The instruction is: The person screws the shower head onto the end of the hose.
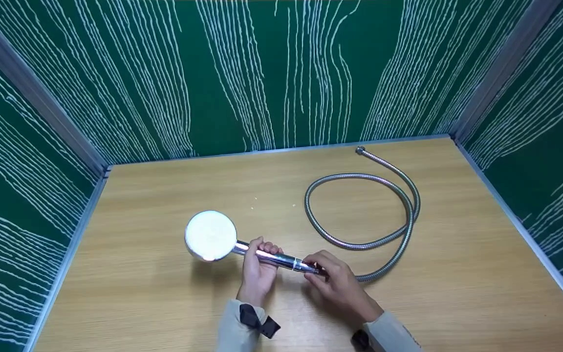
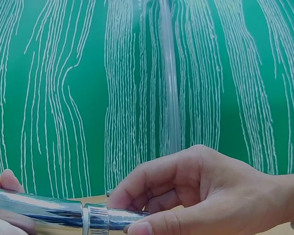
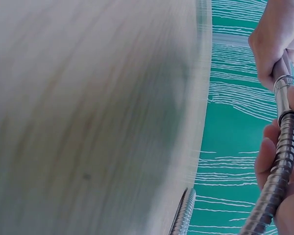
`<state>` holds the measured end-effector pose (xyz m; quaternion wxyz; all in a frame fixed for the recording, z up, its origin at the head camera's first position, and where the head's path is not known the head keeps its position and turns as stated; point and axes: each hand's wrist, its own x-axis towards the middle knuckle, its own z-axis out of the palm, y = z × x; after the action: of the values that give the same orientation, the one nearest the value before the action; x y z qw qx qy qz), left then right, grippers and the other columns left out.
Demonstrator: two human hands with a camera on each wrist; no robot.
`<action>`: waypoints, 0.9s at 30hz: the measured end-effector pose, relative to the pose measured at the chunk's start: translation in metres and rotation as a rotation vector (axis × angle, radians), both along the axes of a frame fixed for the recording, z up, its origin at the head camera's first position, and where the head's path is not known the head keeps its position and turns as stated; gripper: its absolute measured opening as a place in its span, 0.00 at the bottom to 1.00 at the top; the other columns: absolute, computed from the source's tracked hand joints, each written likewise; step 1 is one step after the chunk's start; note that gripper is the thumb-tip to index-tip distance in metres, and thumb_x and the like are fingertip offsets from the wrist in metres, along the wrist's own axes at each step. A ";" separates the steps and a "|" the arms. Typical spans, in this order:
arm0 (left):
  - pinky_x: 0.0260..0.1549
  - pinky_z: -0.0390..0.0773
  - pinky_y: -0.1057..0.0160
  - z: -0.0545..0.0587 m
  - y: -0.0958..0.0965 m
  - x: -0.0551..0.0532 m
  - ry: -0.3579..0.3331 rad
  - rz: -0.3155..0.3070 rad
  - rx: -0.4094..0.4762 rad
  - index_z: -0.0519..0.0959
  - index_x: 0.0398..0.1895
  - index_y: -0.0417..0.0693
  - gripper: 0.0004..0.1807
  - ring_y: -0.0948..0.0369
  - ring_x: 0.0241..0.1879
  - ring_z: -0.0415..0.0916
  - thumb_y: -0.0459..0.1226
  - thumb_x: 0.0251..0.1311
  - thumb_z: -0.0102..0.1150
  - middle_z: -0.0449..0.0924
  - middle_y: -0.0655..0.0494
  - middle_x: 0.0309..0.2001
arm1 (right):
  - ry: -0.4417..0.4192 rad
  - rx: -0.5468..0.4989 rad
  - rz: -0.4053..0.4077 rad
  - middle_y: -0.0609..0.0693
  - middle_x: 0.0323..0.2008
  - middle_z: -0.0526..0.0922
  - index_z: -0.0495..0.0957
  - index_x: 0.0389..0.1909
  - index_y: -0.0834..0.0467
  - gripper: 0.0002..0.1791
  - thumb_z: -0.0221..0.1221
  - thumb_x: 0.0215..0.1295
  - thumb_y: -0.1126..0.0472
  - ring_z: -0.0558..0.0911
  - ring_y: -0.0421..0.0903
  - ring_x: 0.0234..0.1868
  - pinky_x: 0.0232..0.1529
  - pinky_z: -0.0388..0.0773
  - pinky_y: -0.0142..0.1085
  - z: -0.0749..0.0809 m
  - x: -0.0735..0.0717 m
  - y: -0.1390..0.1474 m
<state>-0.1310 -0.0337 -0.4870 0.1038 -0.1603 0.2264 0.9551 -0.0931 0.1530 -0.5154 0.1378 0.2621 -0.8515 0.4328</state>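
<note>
A chrome shower head (image 1: 210,235) with a round pale face is held above the wooden table. My left hand (image 1: 258,274) grips its handle (image 1: 268,257), thumb across the top. At the handle's lower end, my right hand (image 1: 336,282) pinches the chrome connector (image 1: 305,266) of the flexible metal hose (image 1: 374,276) between thumb and fingers. In the right wrist view the ribbed hose (image 3: 279,169) runs from that connector past my right fingers, in line with the handle. The left wrist view shows my right fingertips around the connector, beside a ribbed collar (image 2: 96,219).
The hose's remaining length loops on the table (image 1: 140,274) to the right, its free end nut (image 1: 360,150) near the back edge. Several tiny pale specks lie mid-table. Green panels (image 1: 281,73) with white wavy lines and grey frame posts (image 1: 501,68) enclose the back and sides.
</note>
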 end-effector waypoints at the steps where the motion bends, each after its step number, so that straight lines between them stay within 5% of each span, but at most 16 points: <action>1: 0.33 0.67 0.66 0.000 0.000 0.000 0.003 -0.001 -0.003 0.62 0.15 0.49 0.20 0.64 0.22 0.63 0.34 0.69 0.35 0.63 0.60 0.17 | 0.000 -0.001 0.002 0.41 0.37 0.78 0.78 0.42 0.54 0.10 0.64 0.59 0.61 0.76 0.34 0.34 0.34 0.78 0.30 0.000 0.000 0.000; 13: 0.33 0.68 0.66 -0.001 0.000 -0.001 -0.012 -0.007 -0.007 0.63 0.15 0.49 0.20 0.64 0.22 0.63 0.34 0.69 0.36 0.64 0.60 0.17 | -0.085 0.015 -0.013 0.40 0.37 0.78 0.78 0.43 0.52 0.10 0.63 0.60 0.61 0.76 0.34 0.34 0.34 0.78 0.29 0.003 0.001 0.000; 27: 0.33 0.67 0.66 0.002 -0.001 0.000 -0.014 -0.001 -0.008 0.63 0.16 0.48 0.20 0.63 0.22 0.63 0.34 0.70 0.35 0.63 0.60 0.17 | -0.042 0.053 -0.027 0.40 0.40 0.75 0.74 0.46 0.52 0.22 0.69 0.51 0.66 0.75 0.36 0.37 0.35 0.77 0.29 0.002 0.000 0.001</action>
<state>-0.1315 -0.0347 -0.4850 0.1050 -0.1673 0.2295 0.9531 -0.0933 0.1536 -0.5131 0.1186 0.2448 -0.8689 0.4135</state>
